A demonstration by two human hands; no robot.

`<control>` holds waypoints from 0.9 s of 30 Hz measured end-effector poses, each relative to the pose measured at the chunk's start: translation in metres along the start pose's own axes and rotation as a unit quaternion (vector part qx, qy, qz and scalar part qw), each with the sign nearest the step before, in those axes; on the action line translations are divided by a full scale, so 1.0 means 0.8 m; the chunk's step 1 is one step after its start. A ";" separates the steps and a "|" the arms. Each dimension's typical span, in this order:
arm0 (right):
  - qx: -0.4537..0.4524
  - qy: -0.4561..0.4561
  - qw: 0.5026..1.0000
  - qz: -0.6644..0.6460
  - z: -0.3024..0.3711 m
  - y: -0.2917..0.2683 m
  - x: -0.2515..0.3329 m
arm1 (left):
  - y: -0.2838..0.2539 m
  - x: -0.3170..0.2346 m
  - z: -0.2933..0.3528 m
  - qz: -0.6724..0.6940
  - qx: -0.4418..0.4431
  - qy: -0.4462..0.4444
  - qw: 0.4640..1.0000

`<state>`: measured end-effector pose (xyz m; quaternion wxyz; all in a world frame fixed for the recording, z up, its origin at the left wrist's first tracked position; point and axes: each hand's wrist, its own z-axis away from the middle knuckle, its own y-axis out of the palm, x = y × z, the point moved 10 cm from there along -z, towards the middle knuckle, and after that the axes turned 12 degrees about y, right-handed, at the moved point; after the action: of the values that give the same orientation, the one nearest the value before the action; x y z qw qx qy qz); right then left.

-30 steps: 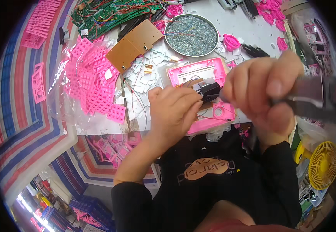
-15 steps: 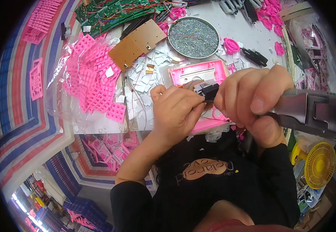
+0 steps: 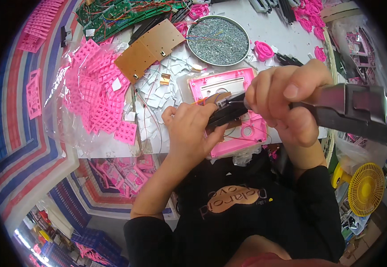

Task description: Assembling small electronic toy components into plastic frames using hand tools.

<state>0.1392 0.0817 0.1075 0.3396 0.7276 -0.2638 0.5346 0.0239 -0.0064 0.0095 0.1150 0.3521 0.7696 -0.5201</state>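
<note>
My left hand point(image 3: 189, 129) pinches a small black plastic part point(image 3: 226, 116) between thumb and fingers, above an open pink plastic housing point(image 3: 253, 80). Wires and a piece of brown circuit board show beneath the part. Wrapped in my right hand point(image 3: 291, 100) is a dark grey electric screwdriver point(image 3: 353, 107), its body reaching off to the right. The thin bit of the tool points left at the black part; whether the tip touches it I cannot tell.
A round metal tray of screws point(image 3: 218, 42) stands behind the housing. To the left are a brown circuit board point(image 3: 149, 51), white paper pieces point(image 3: 155, 89) and a clear bag of pink keypads point(image 3: 93, 89). Green circuit boards point(image 3: 113, 22) lie at the back; a yellow fan point(image 3: 366, 189) is lower right.
My left hand has shifted slightly left and down, and the black part now lies turned with its long side showing. My right hand has moved slightly left with the screwdriver, whose angle has changed.
</note>
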 end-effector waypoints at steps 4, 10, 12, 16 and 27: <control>0.035 -0.019 0.999 -0.020 -0.004 0.011 -0.003 | -0.001 0.002 0.005 0.006 -0.006 0.014 1.000; 0.068 -0.028 0.997 -0.025 -0.003 0.026 -0.014 | -0.004 -0.001 0.012 -0.001 -0.040 0.035 0.999; 0.106 -0.035 0.994 -0.006 -0.006 0.030 -0.014 | -0.005 0.000 0.012 0.001 -0.040 0.034 0.999; 0.140 -0.055 0.988 0.023 -0.007 0.035 -0.009 | -0.007 -0.004 0.007 0.010 -0.052 0.049 0.997; 0.194 -0.108 0.974 0.047 0.006 0.044 -0.013 | -0.004 0.000 0.015 0.026 -0.068 0.051 0.996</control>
<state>0.1124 0.0561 0.1044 0.1362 0.8194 -0.2246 0.5096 0.0196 -0.0174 0.0069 0.1128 0.3896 0.7988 -0.4443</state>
